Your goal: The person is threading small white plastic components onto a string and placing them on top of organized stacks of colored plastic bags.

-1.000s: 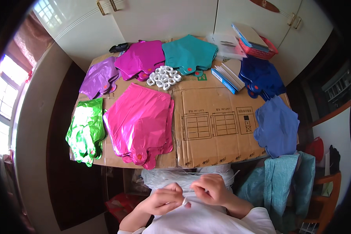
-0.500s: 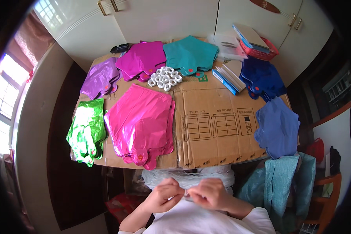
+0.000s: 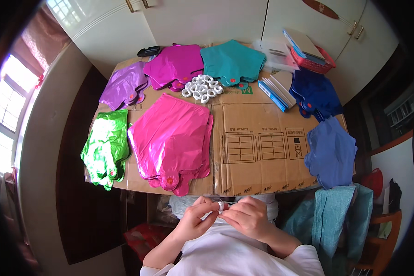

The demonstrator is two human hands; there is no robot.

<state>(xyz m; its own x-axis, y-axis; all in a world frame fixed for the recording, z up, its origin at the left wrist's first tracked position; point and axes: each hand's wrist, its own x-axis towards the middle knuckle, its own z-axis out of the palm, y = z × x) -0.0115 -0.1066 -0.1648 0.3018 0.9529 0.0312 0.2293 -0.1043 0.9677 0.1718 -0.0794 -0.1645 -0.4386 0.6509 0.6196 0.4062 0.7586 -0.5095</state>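
Observation:
Just in front of the table's near edge, my left hand (image 3: 199, 218) has its fingers closed, with a small white coil of ribbon (image 3: 221, 206) around the fingertips. My right hand (image 3: 249, 218) is pinched together close beside it. A faint thin strand seems to run between the hands; what the right fingertips grip is hidden. Similar white coils (image 3: 201, 88) lie in a cluster on the cardboard. Closest on the table is a stack of shiny pink foil balloons (image 3: 172, 142), flat, apart from both hands.
Cardboard (image 3: 262, 175) covers the table. Flat foil stacks ring it: green (image 3: 106, 147), lilac (image 3: 123, 85), magenta (image 3: 175, 66), teal (image 3: 233, 62), navy (image 3: 318, 94) and periwinkle (image 3: 331, 154). White sticks (image 3: 280, 89), a red basket (image 3: 313, 63) and a teal woven sack (image 3: 333, 216) are at right.
Both hands have risen slightly toward the table edge, and the white coil now shows plainly on the left fingertips. The whole view has shifted a little.

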